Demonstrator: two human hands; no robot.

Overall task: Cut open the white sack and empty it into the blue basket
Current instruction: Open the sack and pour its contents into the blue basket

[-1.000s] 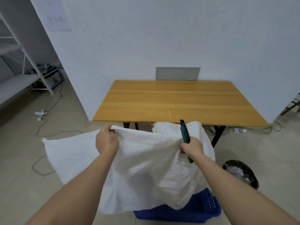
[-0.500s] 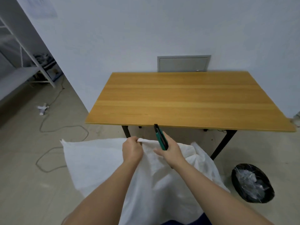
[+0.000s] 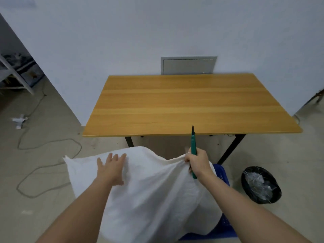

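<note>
The white sack (image 3: 150,193) hangs limp over the blue basket (image 3: 222,179), which shows only at its right side and bottom edge. My right hand (image 3: 197,163) grips the sack's top edge together with green-handled scissors (image 3: 193,142) that point up, blades together. My left hand (image 3: 111,170) lies flat on the sack's upper left, fingers spread, holding nothing. What is inside the basket is hidden by the sack.
A wooden table (image 3: 184,106) with black legs stands just beyond the sack. A black bin (image 3: 261,185) lined with crumpled plastic sits on the floor at the right. A grey cable (image 3: 47,155) loops over the floor at the left. White shelving (image 3: 15,76) stands far left.
My left hand let go of the sack's top edge and now lies flat on it. My right hand moved right along the edge with the scissors. The basket's side came into view.
</note>
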